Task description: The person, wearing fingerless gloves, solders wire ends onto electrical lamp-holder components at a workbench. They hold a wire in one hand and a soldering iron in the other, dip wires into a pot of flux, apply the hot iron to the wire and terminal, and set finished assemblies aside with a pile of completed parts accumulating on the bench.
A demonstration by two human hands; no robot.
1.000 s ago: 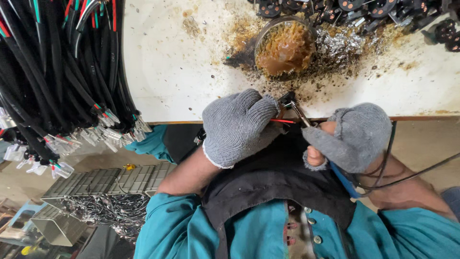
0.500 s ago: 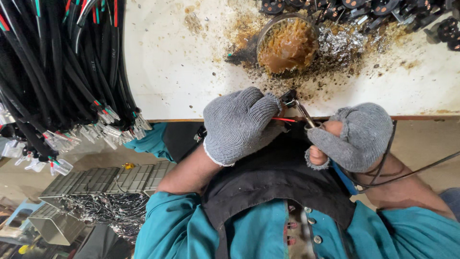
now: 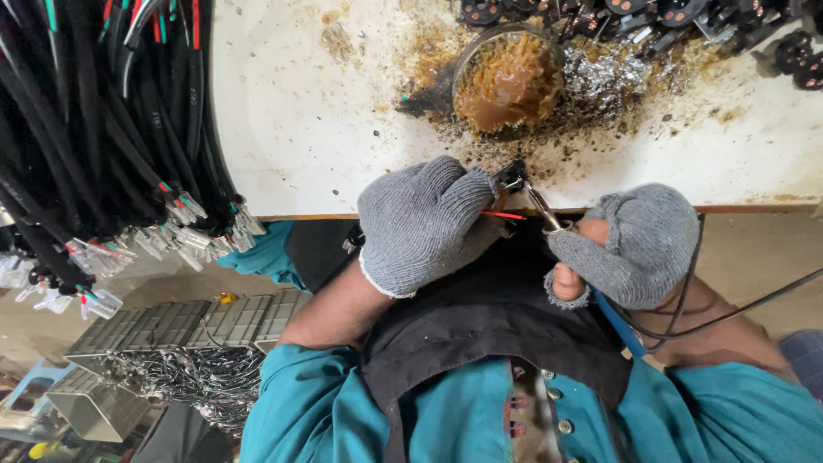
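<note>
**Gloved hands solder a wire at the bench edge**

The stained bench (image 3: 343, 129) fills twelve o'clock; black cables (image 3: 94, 129) hang at nine. The paste tin (image 3: 507, 81) sits at one. The left hand (image 3: 424, 225) is clenched on a red wire (image 3: 503, 215). At three, the right hand (image 3: 634, 244) grips the iron (image 3: 544, 208), tip beside the wire's end.

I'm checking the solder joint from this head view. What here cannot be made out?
- The joint itself: the left hand covers the red wire end.
- Soldering iron grip: hidden inside the right hand.
- Black connectors: cut off by the top edge.
</note>
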